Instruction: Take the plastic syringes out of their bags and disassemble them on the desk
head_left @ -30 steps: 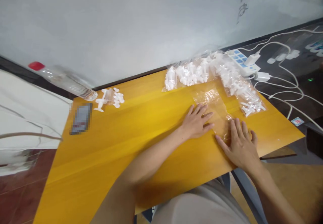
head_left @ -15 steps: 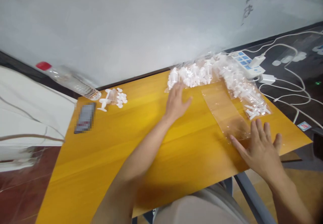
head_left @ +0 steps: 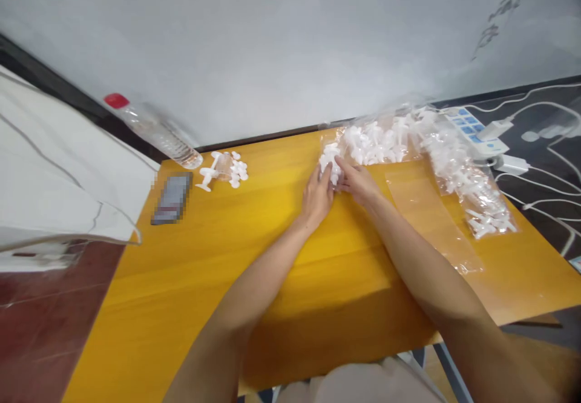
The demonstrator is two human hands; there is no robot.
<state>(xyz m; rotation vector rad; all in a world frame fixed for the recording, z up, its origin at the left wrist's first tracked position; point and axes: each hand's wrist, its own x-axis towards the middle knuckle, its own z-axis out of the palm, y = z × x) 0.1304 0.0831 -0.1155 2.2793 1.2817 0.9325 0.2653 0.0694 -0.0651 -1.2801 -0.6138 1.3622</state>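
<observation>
A small clear plastic bag of white plastic parts (head_left: 333,156) lies near the back edge of the table, with a hand on each side of it. My left hand (head_left: 318,196) grips its near left side, fingers curled on the plastic. From the right, my right hand (head_left: 361,184) holds the same bag with bent fingers. Just beyond my right hand is another clear bag of white parts (head_left: 376,143). A long bag filled with white pieces (head_left: 460,173) stretches along the right side. Beneath my right forearm lies a flat, clear plastic bag (head_left: 420,209).
On the left of the yellow table (head_left: 218,258) are loose white pieces (head_left: 236,170), a phone (head_left: 172,198) and a red-capped bottle (head_left: 158,134). A power strip (head_left: 476,131) with white cables stands at the back right. A pale wall (head_left: 272,46) closes off the back.
My right hand has moved from the open spread over the flat bag to the left, joining my left hand at the small filled bag. The view has shifted left.
</observation>
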